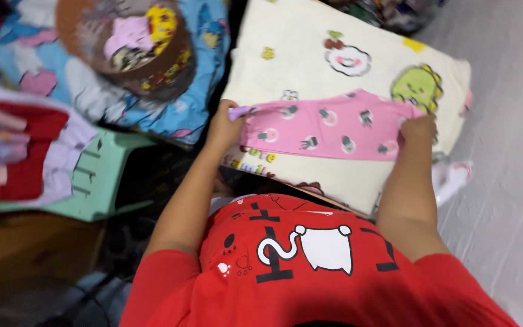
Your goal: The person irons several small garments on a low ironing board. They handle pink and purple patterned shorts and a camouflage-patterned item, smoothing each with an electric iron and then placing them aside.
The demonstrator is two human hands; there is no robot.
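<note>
Pink patterned garment [328, 124], probably soft, light and limp, lay flat across the near half of a cream cushion [310, 48]. Left hand [225, 124] and right hand [417, 128] pinched its two ends, fingers closed on cloth, likely the best hold.

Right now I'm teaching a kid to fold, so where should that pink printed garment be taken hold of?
At its two short ends, from the sides, as now: the left hand pinches the purple-trimmed end and the right hand the other. The pink garment lies flat in a long strip across the cream pillow, so end grips likely keep it taut.
</note>
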